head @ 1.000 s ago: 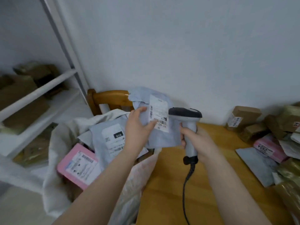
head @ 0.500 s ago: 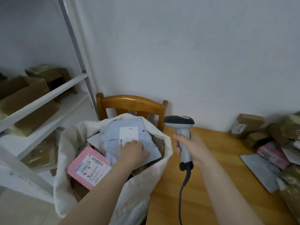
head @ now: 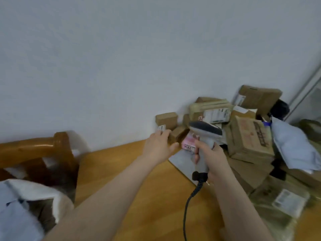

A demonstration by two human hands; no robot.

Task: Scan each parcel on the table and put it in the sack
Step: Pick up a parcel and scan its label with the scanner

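At the lower left the sack (head: 34, 193) gapes open just beside the counter (head: 130, 171), in front of a wooden chair (head: 34, 148) that probably props it up so parcels can be dropped in one-handed; a grey-blue mailer (head: 15, 214) already lies inside it. Across the bare wood the left hand (head: 159, 146) reaches out, its grip spread and holding nothing, fingers extended toward a small brown box (head: 166, 119) at the wall, whose white label (head: 161, 127) faces the person. Whether the fingertips touch that label is too blurred to tell. Just beyond the thumb a pink parcel (head: 188, 145) rests on a flat grey mailer (head: 180, 159). The right hand (head: 212, 157) has its grip wrapped round the handle of the scanner (head: 205, 134), head raised and aimed leftward, likely kept ready so the next label can be read the moment a parcel is lifted; its cable (head: 189, 202) trails down toward the counter's near edge. Further right the heap of parcels (head: 250, 136) is piled against the wall, so much of the task appears to remain.
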